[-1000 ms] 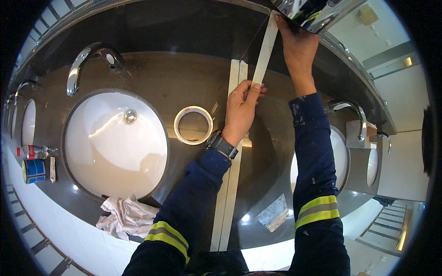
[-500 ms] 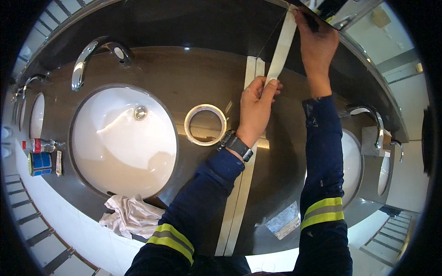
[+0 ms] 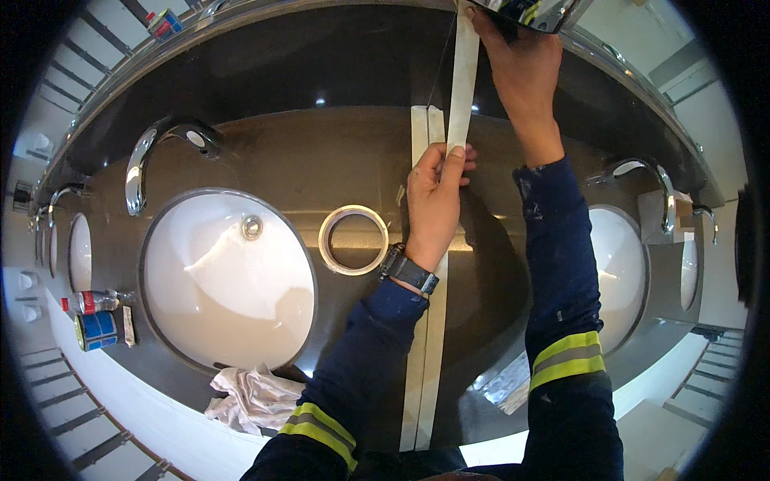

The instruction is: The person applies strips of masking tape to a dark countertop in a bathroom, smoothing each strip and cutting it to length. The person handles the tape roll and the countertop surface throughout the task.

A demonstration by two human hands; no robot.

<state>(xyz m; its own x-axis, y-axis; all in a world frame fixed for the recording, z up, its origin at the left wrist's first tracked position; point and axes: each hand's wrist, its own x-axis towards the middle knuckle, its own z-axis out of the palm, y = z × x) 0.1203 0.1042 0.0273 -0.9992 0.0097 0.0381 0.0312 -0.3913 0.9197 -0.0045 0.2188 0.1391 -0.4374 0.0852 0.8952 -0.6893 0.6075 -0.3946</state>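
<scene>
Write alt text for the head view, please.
The left hand pinches a tape strip, the right hand at its far end, at a dark counter bearing two more strips. At left are a tape roll and white sink.

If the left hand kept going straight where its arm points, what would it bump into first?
Probably the dark panel behind the counter. The left hand pinches the tape strip. The right hand is near that line, but depth is unclear.

Cream tape strip (image 3: 463, 80), navy sleeves (image 3: 557, 256) with yellow-grey bands (image 3: 568, 361), white basin (image 3: 233, 309)
</scene>
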